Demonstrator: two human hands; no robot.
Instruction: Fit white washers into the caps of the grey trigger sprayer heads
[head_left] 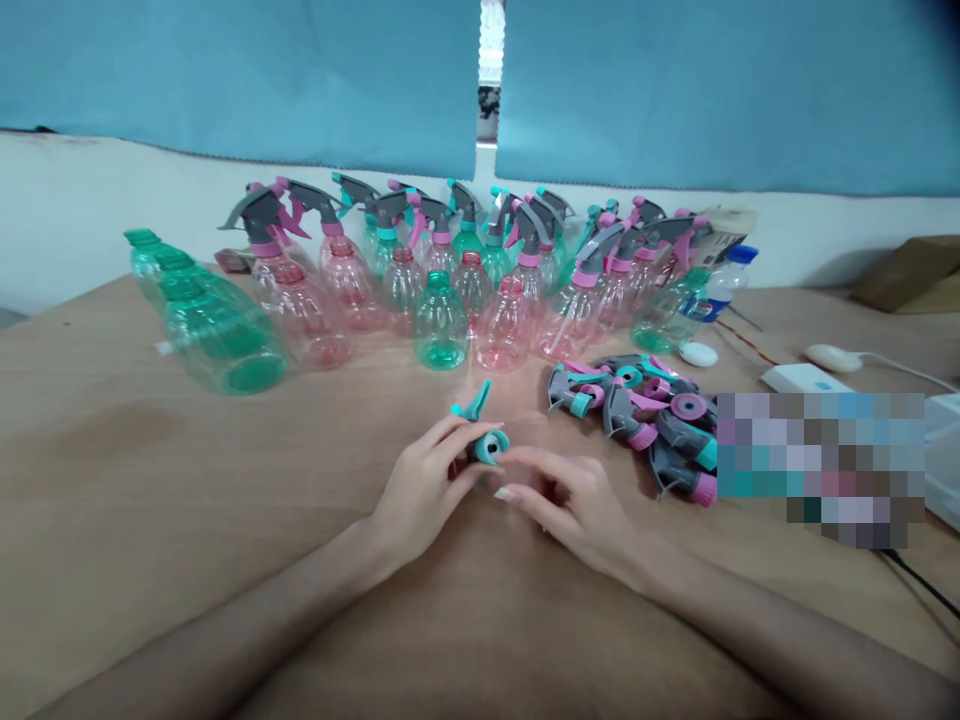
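My left hand [420,490] is closed round a grey trigger spray head [490,448] with a teal collar and trigger. The collar's open end faces towards me, and the teal trigger points up and away. Beside it, my right hand [589,505] has its index fingertip at the collar's edge, seemingly touching it. Its thumb is apart from the index finger, with nothing visible between them. The other right fingers are curled. Just beyond the hands stand a green bottle [441,325] and a pink bottle [505,325], both without spray heads.
Several loose spray heads [626,410] are heaped to the right. Bottles with spray heads fitted [529,260] stand in rows at the back. Green bottles without heads [217,335] are at the left. A blue-capped bottle [718,290], a white round lid [699,354] and a cabled white device [832,358] lie farther right.
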